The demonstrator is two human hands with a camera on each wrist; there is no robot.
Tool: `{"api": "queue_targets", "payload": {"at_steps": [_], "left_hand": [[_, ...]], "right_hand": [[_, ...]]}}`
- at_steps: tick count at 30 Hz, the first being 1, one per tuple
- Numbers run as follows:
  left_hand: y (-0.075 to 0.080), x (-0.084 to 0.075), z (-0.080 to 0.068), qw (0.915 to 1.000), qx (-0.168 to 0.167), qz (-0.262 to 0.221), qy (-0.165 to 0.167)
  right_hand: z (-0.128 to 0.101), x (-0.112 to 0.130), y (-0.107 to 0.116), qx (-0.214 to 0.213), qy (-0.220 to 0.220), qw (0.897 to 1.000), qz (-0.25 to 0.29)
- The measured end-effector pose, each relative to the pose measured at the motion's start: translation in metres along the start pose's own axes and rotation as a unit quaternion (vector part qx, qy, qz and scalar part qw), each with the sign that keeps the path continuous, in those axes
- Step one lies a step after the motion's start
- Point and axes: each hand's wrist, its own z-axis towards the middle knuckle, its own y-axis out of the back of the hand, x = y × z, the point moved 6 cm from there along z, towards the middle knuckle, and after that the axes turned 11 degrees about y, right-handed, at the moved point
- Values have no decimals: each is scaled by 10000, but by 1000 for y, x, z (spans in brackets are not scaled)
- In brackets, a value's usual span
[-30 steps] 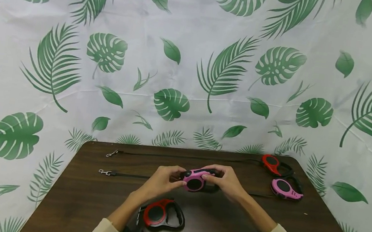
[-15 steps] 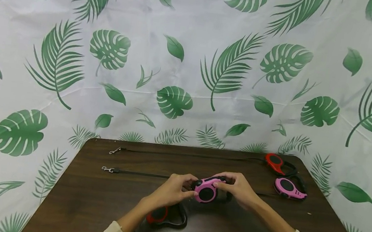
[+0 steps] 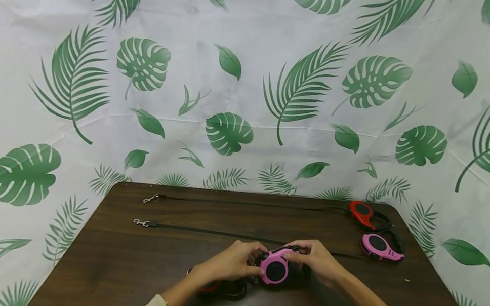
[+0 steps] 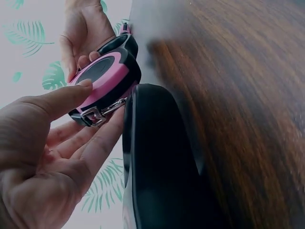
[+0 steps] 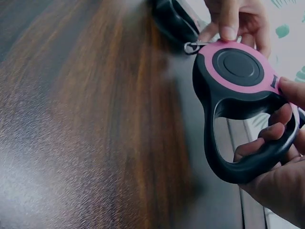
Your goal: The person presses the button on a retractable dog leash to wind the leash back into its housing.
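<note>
Both hands hold a pink and black retractable dog leash (image 3: 275, 271) above the front middle of the table. My left hand (image 3: 238, 262) pinches the round casing near its cord end, thumb on the pink face in the left wrist view. At that end a metal clip (image 4: 95, 116) sits close to the casing. My right hand (image 3: 316, 259) grips the black handle, fingers passing through its loop (image 5: 209, 138) in the right wrist view. Under my left forearm lies a red and black retractable leash (image 3: 234, 290), mostly covered.
At the back right rest another red leash (image 3: 360, 213) and another pink leash (image 3: 377, 242). Their cords run left across the dark wooden table (image 3: 121, 260), ending in metal clips (image 3: 141, 223). A leaf-patterned cloth (image 3: 234, 90) hangs behind the table.
Both hands have brought the held pink leash nearer the table's front and somewhat to the right. My left forearm now covers more of the red leash beneath it.
</note>
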Motion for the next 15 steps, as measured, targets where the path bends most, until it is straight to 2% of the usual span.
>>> {"api": "queue_targets", "payload": {"at_steps": [5, 12, 15], "left_hand": [[-4, 1, 1, 9998, 145, 121, 29], [-5, 0, 6, 9995, 142, 290, -35], [-6, 0, 8, 9992, 207, 338, 56]], "right_hand": [[-4, -7, -2, 2, -140, 9999, 79], [-7, -10, -4, 17, -305, 9993, 200], [-7, -9, -4, 2, -382, 9993, 3]]}}
